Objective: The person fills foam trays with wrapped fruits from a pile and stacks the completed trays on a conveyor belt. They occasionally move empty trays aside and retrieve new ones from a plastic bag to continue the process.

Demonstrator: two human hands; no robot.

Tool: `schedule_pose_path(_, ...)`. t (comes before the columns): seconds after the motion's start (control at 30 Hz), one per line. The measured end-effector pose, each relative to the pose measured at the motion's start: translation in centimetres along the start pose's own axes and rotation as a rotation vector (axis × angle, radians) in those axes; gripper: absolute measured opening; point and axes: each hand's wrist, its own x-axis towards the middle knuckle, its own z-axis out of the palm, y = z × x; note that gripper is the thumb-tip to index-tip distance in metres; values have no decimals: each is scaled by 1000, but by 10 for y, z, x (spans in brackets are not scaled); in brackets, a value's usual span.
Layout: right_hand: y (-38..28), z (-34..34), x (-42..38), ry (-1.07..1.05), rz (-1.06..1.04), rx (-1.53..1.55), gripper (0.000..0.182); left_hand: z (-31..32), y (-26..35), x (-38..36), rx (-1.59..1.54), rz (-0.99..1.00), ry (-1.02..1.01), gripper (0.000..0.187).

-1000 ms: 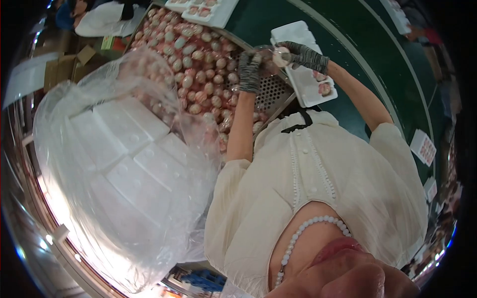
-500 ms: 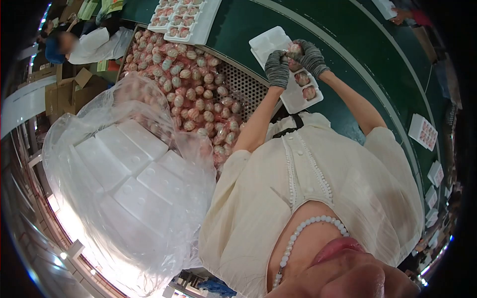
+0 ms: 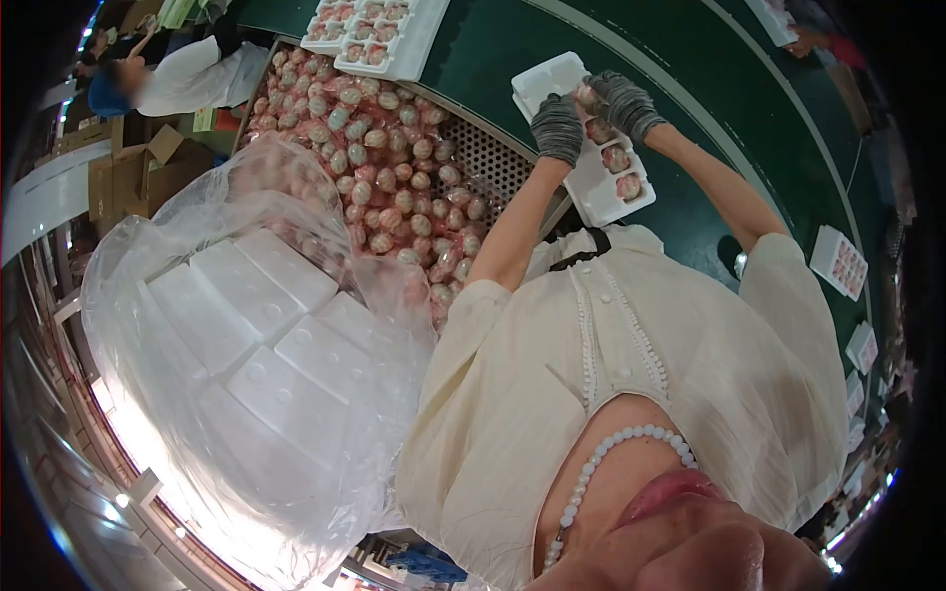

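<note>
Tray of white foam lies in the upper middle of the frame, on a green work surface. Three wrapped balls sit in its compartments, along the right side. My right hand, in a grey striped glove, has its fingers bent around one more wrapped ball, over the tray; I cannot tell if this ball touches the bottom. My left hand, gloved the same, is at the tray's left edge with fingers curled; what it grips I cannot tell. To the left I see a perforated metal plate and a heap of wrapped balls. Filled trays stand at upper left of centre. White foam blocks in a clear plastic bag fill the lower left.
</note>
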Motion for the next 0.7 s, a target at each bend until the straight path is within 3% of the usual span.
schedule_pose_path(0.07,-13,2,0,4,36,-69,42,4,5,-4,212,56,-97,26)
schedule_pose_path(0.17,-1,12,8,52,-90,-138,40,6,2,-9,205,132,-106,32)
schedule_pose_path(0.23,8,-7,16,-112,-113,159,35,10,0,-10,170,149,-67,35)
schedule_pose_path(0.27,5,-7,19,-123,-137,154,35,13,0,-9,171,128,-53,35)
schedule_pose_path(0.4,0,9,20,-91,-92,-99,28,11,-1,-21,115,113,-76,44)
schedule_pose_path(0.47,5,11,24,-131,-101,-116,23,25,-2,-23,43,164,136,48)
schedule_pose_path(0.6,3,15,17,-59,-153,-128,20,22,5,-27,31,136,123,45)
schedule_pose_path(0.67,5,23,16,-26,-153,-152,19,9,9,-22,-112,18,66,39)
schedule_pose_path(0.7,9,33,24,-182,-18,-93,18,12,7,-23,-109,65,122,35)
